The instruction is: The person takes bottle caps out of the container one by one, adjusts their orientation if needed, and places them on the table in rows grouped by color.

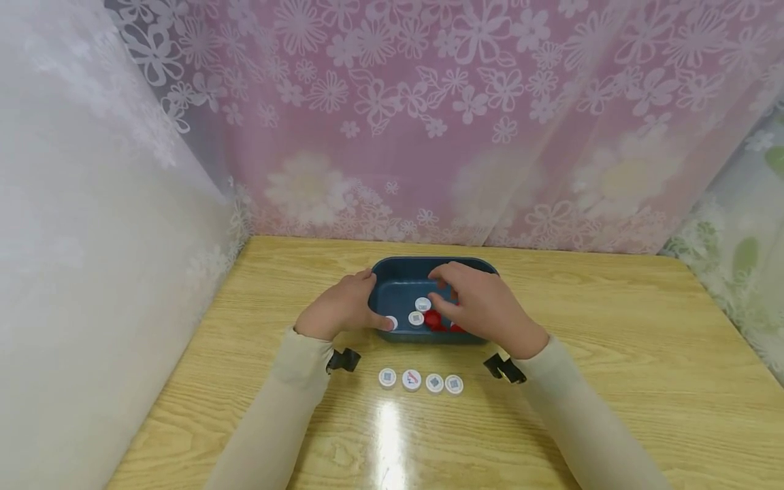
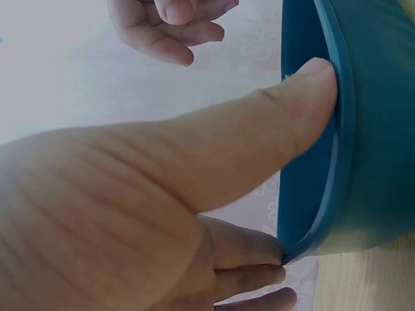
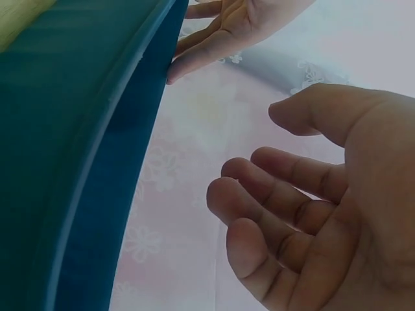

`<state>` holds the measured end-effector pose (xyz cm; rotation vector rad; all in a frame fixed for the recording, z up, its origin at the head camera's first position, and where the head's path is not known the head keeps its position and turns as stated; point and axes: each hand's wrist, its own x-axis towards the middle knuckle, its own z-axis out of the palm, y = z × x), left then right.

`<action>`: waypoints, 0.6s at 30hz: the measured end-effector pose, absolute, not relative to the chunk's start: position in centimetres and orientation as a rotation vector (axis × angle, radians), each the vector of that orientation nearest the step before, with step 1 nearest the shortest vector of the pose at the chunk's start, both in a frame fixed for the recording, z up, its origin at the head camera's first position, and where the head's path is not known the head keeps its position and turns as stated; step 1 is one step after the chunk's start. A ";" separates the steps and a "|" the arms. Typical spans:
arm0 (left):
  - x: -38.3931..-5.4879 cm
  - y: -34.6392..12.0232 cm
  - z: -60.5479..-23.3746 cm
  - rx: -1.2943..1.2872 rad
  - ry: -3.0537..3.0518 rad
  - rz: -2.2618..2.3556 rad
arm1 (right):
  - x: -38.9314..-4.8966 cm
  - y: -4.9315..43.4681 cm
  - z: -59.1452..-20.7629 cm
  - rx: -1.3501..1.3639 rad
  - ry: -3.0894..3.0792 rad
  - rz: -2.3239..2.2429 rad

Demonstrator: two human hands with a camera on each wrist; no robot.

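A dark blue oblong plastic tub (image 1: 401, 272) stands on the table, with white round discs (image 1: 416, 318) and red pieces (image 1: 433, 320) in it. At the tub's left end, my left hand (image 1: 343, 306) grips the rim (image 2: 343, 123), thumb over the front edge and fingers at the end wall. A white disc (image 1: 393, 322) lies close by that thumb. Over the tub's right half hovers my right hand (image 1: 484, 306), its fingers (image 3: 243, 194) loosely bent and apart from the thumb, holding nothing. It hides part of the contents.
In front of the tub, several white discs (image 1: 412, 380) with printed faces lie in a row on the wooden table (image 1: 612, 327). A pink flowered curtain (image 1: 429, 156) hangs along the back edge, and a pale one (image 1: 92, 224) on the left.
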<state>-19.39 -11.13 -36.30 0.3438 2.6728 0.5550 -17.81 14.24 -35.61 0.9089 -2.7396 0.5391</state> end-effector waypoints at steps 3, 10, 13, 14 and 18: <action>-19.4 -11.3 -36.5 0.347 2.676 0.543 | -17.9 14.1 -35.9 0.915 -2.736 0.530; -19.5 -11.2 -36.4 0.353 2.666 0.554 | -18.5 13.8 -35.1 0.906 -2.848 0.489; -19.5 -11.1 -36.3 0.365 2.664 0.563 | -19.7 14.0 -34.4 0.926 -2.924 0.374; -19.5 -11.1 -36.2 0.367 2.666 0.565 | -20.2 14.0 -34.1 0.939 -2.941 0.329; -19.5 -11.2 -36.5 0.366 2.663 0.558 | -22.4 13.3 -33.3 1.019 -3.024 0.171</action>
